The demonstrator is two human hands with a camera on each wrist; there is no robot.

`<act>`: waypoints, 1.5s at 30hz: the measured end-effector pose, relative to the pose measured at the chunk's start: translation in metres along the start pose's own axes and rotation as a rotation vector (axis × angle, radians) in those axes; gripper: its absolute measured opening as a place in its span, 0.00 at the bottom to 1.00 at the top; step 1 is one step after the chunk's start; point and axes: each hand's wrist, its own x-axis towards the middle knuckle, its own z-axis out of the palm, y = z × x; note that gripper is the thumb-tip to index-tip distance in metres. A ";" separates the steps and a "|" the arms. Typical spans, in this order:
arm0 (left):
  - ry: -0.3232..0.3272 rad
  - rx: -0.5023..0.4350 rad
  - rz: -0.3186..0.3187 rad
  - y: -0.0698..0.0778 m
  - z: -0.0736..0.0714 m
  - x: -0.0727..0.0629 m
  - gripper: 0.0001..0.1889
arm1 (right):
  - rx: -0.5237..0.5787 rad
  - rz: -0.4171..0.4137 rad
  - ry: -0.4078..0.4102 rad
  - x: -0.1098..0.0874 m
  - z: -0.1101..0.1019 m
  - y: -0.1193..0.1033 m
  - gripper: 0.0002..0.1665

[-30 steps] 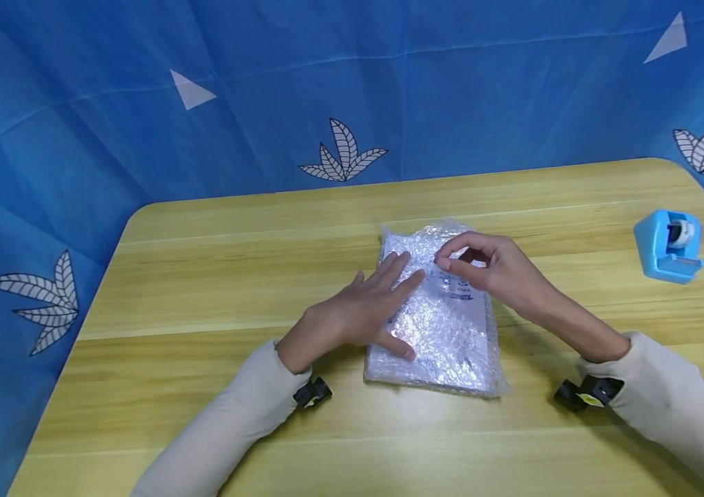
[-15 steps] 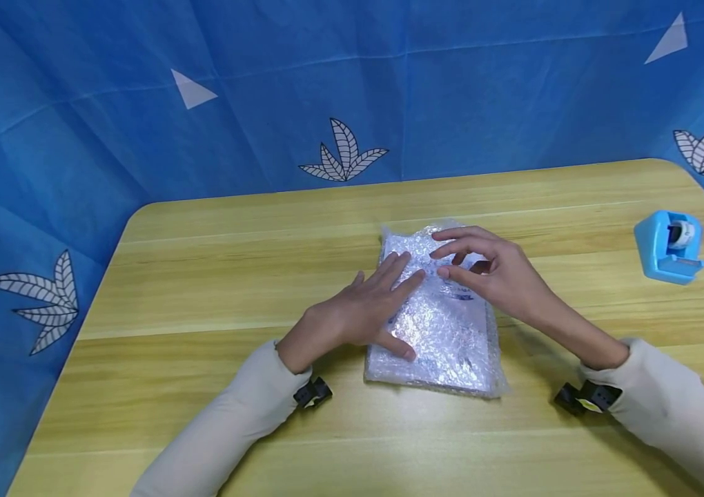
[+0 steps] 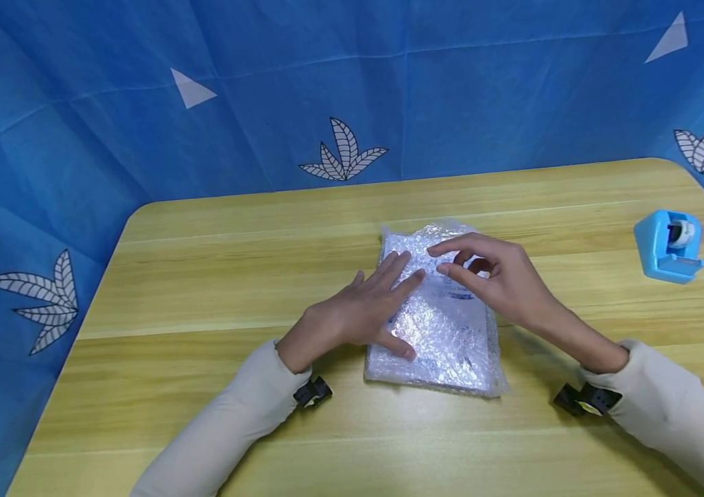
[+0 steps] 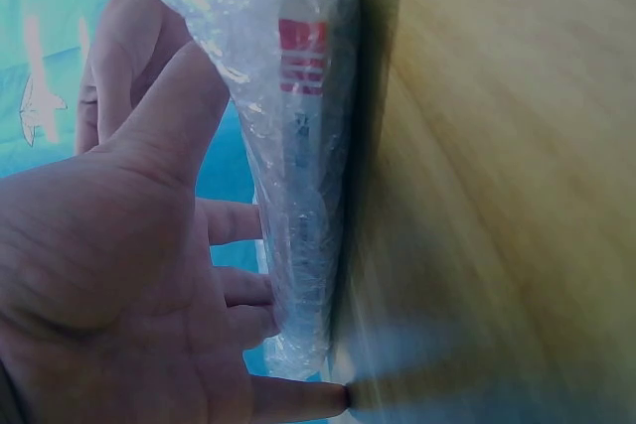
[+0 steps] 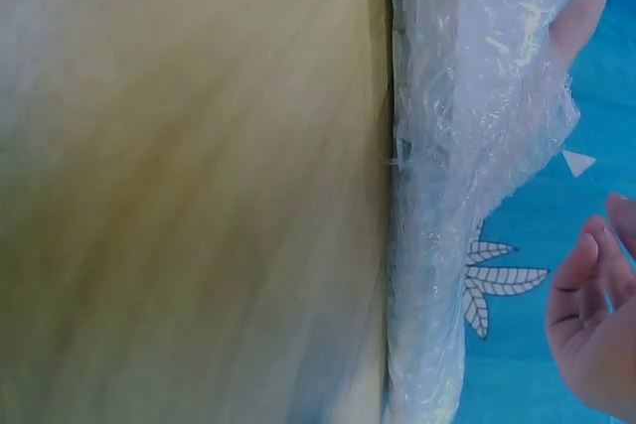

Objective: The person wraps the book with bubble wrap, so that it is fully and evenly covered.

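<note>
A flat rectangular package in clear bubble wrap (image 3: 442, 345) lies on the table, with blue print showing through its top. In the left wrist view its edge has a red-and-white striped mark (image 4: 302, 57). My left hand (image 3: 367, 307) rests on the package's left part, fingers spread and thumb toward the near side. Over the upper right part hovers my right hand (image 3: 497, 276), its thumb and index finger bent toward each other with a gap between the tips. In the right wrist view the right fingers (image 5: 581, 280) are loosely bent, with nothing visible between them.
A blue tape dispenser (image 3: 669, 247) with a roll of tape stands at the right of the wooden table (image 3: 215, 276). Behind the table hangs a blue cloth (image 3: 252, 103) with leaf and triangle prints.
My right thumb and index finger, pinched together over the package a second ago, have come apart; the other right fingers straightened, then bent again. My left hand and the package have stayed still.
</note>
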 end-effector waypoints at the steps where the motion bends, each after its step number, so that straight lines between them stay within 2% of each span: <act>1: -0.003 -0.002 -0.001 0.000 0.000 0.000 0.62 | 0.013 0.008 0.002 0.000 0.000 0.000 0.18; 10: 0.000 -0.007 0.001 0.000 0.000 -0.001 0.62 | 0.159 0.162 -0.037 0.004 -0.002 0.002 0.10; 14: 0.003 -0.006 0.004 0.000 0.000 -0.001 0.62 | 0.192 0.272 -0.077 0.006 -0.001 0.005 0.11; 17: 0.000 -0.009 0.005 0.000 0.000 -0.001 0.62 | 0.186 0.320 -0.113 0.007 0.000 0.007 0.11; 21: -0.004 -0.008 0.005 0.000 -0.001 -0.001 0.62 | 0.134 0.326 -0.146 0.008 0.001 0.009 0.10; 26: -0.005 -0.005 0.002 0.000 -0.001 0.000 0.62 | 0.060 0.300 -0.138 0.009 0.003 0.009 0.09; 36: 0.001 -0.010 0.010 0.000 -0.001 -0.001 0.62 | 0.111 0.280 -0.147 0.009 0.005 0.009 0.08; 45: -0.005 -0.005 0.001 0.000 -0.001 0.000 0.62 | 0.047 0.386 -0.163 0.010 0.008 0.012 0.07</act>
